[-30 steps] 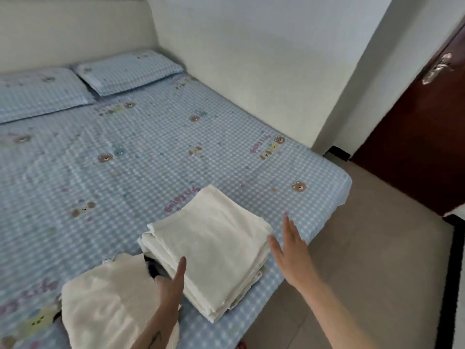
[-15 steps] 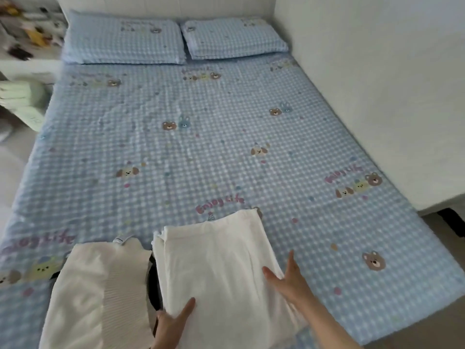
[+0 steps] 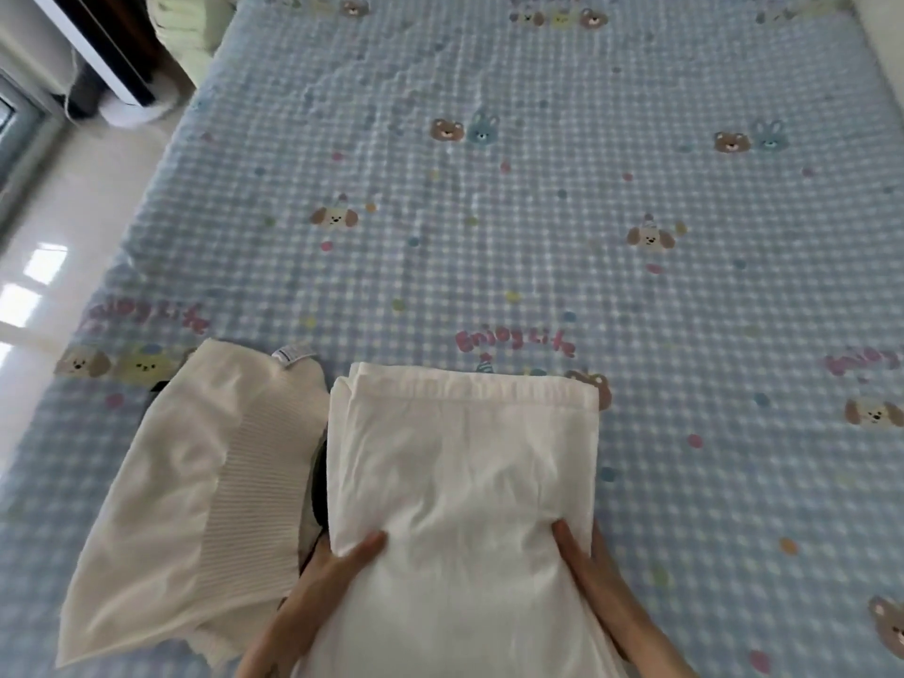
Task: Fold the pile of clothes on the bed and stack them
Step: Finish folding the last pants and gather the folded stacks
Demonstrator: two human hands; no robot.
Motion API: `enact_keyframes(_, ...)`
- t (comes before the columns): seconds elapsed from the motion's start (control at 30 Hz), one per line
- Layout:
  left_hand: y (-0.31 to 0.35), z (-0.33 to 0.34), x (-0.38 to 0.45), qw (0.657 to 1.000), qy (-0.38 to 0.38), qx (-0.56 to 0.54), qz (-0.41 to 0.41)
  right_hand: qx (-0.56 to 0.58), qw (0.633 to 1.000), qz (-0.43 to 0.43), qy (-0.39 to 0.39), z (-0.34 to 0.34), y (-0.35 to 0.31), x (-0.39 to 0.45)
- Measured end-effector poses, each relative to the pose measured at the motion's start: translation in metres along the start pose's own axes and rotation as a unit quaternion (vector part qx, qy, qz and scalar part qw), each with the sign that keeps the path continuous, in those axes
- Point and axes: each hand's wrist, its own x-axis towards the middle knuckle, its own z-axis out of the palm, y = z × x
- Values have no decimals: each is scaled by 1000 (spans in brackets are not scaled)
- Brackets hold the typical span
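Here your left hand (image 3: 325, 574) and right hand (image 3: 584, 562) grip the folded white stack (image 3: 462, 462), thumbs on top; fingers hidden beneath; cream garment (image 3: 195, 486) just left.

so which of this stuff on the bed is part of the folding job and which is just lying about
Part of the job:
folded white cloth stack
cream ribbed knit garment
left hand
right hand

Just there:
blue checked bedsheet
pale green folded bedding
dark item between the piles

The bedsheet (image 3: 538, 212) reads "Enjoy Life" in pink letters
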Motion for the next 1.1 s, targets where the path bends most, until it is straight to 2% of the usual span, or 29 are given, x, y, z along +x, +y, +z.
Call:
enact_keyframes(0.13, 0, -4, 0, 999, -30, -42, -10, 12, 1000, 1, -15, 3, -10, 2)
enact_keyframes(0.43, -2, -10, -1, 998, -36, -51, -16, 17, 999, -17, 48, 13, -22, -9)
enact_keyframes(0.63, 2, -14, -2, 989, -113, -98, -15, 32, 997, -22, 73, 15, -20, -14)
enact_keyframes(0.87, 38, 5, -36, 985, -151, -87, 17, 46, 993, -32, 107, -20, -21, -52)
enact_keyframes(1.1, 85, 62, -74, 985, -160, -45, 56, 79, 983, -47, 157, -81, -16, -98)
